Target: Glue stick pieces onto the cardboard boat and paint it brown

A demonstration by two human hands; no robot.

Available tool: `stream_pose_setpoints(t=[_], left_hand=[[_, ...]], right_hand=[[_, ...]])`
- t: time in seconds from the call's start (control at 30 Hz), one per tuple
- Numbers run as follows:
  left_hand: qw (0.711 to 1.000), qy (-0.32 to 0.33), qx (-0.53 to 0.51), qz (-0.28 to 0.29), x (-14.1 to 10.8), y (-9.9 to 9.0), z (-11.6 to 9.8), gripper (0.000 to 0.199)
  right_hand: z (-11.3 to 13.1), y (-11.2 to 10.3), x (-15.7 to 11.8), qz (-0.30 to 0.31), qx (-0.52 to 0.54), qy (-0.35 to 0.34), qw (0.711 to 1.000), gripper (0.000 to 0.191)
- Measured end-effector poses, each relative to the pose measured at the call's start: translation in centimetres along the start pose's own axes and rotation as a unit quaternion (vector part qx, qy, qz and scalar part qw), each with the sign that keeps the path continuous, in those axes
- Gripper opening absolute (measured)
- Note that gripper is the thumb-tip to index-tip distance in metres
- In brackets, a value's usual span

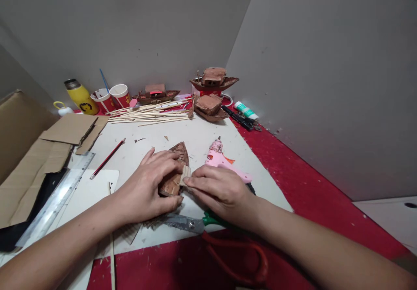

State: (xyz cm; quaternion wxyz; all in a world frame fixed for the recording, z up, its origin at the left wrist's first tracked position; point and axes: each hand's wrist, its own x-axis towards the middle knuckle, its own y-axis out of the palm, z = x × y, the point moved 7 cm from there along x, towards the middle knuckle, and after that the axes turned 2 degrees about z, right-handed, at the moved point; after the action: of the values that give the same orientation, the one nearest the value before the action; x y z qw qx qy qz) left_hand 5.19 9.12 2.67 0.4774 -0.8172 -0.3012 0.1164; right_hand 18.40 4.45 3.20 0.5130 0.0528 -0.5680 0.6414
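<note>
A small brown model boat (170, 183) lies on the white sheet, its pointed end away from me. My left hand (151, 181) is closed around its left side, with the fingers over the top and the thumb near the close end. Between the fingertips of my right hand (223, 190) is a pale, ridged strip of wood or card (185, 176), pressed against the boat's right side. Just beyond my right hand lies a pink glue gun (224, 162). Scissors (190, 224) with green and red handles lie below both hands, partly covered by the right one.
Thin wooden sticks (150, 112) are heaped at the back, near finished model boats (213, 79). A yellow bottle (81, 97) and paper cups (120, 95) stand back left. Cardboard (48, 151), a clear ruler (57, 199) and a pencil (107, 159) lie left. A glue tube (246, 110) lies back right.
</note>
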Motion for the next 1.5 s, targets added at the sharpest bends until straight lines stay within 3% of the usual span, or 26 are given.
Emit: stream_pose_setpoints(t=[0.1,0.17,0.23,0.3,0.4,0.47,0.6,0.77,0.83,1.0,1.23,1.4,1.5], left_hand=[[1.0,0.018,0.008,-0.001,-0.3,0.0,0.1,0.042],[1.0,0.023,0.011,-0.002,-0.5,0.0,0.1,0.043],[1.0,0.024,0.012,0.001,-0.4,0.0,0.1,0.044],[1.0,0.024,0.017,0.004,-0.4,0.0,0.1,0.045],[0.999,0.029,0.028,0.006,-0.4,-0.1,0.0,0.046],[0.999,0.033,0.033,0.003,-0.5,-0.2,0.0,0.048],[0.998,0.04,0.044,-0.002,-0.6,-0.1,0.1,0.053],[0.996,0.051,0.071,0.0,-0.4,0.0,0.0,0.057],[0.995,0.058,0.082,0.0,-0.4,0.1,-0.1,0.056],[0.993,0.078,0.089,-0.012,-0.5,0.1,-0.1,0.053],[0.989,0.094,0.106,-0.03,-0.6,0.1,0.1,0.054],[0.991,0.089,0.098,-0.024,-0.7,0.0,0.1,0.053],[0.99,0.095,0.105,-0.023,-0.8,0.0,0.0,0.053]], right_hand=[[0.6,0.2,-0.1,0.023,-0.05,-0.019,0.998,0.012],[0.7,0.1,-0.1,0.026,-0.026,-0.013,0.999,0.008],[0.1,-0.3,0.0,-0.004,0.02,0.037,0.999,0.007],[-1.5,-0.7,-0.2,-0.042,0.06,0.143,0.987,0.009],[-3.7,0.0,-0.9,-0.033,0.126,0.305,0.944,0.017],[-4.3,1.1,-1.1,0.0,0.174,0.362,0.916,0.021],[-4.7,2.4,-1.2,0.034,0.247,0.416,0.875,0.017],[-5.3,3.6,-1.8,0.049,0.376,0.476,0.794,0.024],[-5.4,3.7,-1.9,0.049,0.392,0.483,0.781,0.026],[-5.1,3.1,-1.6,0.028,0.363,0.456,0.812,0.024],[-3.2,1.0,-1.0,0.018,0.239,0.366,0.899,0.013],[-0.6,-1.0,0.0,0.03,0.091,0.195,0.976,0.012],[0.8,-0.9,0.1,0.068,0.024,0.062,0.995,0.012]])
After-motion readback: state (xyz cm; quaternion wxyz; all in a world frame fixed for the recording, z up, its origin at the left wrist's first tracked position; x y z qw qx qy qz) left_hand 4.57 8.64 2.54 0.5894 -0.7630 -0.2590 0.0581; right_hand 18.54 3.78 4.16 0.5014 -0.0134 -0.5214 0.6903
